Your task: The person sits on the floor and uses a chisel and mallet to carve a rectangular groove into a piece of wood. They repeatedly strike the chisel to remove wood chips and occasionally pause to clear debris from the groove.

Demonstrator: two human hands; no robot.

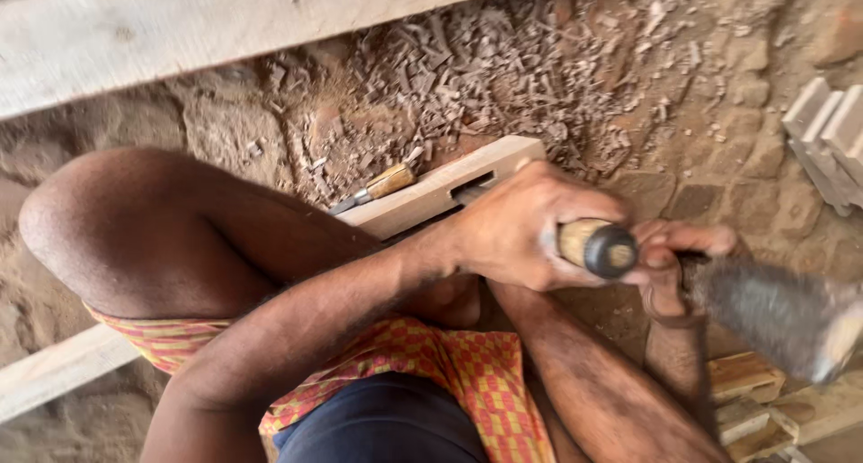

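Observation:
My left hand (517, 229) is closed around a chisel's wooden handle (598, 247), which ends in a dark cap. The chisel stands over a pale wooden piece (422, 198) with a rectangular slot (472, 186) cut in it; its blade is hidden by the hand. Just to the right, my right hand (665, 261) grips a hammer, whose blurred grey head (778, 315) is beside the chisel's cap. My bare knee (117, 220) is raised at the left.
A second chisel with a wooden handle (382, 184) lies on the ground beside the slotted piece. Wood chips (503, 67) cover the stony ground behind. A long plank (180, 27) crosses the top. Cut wooden blocks lie at the right edge (831, 130) and lower right (746, 400).

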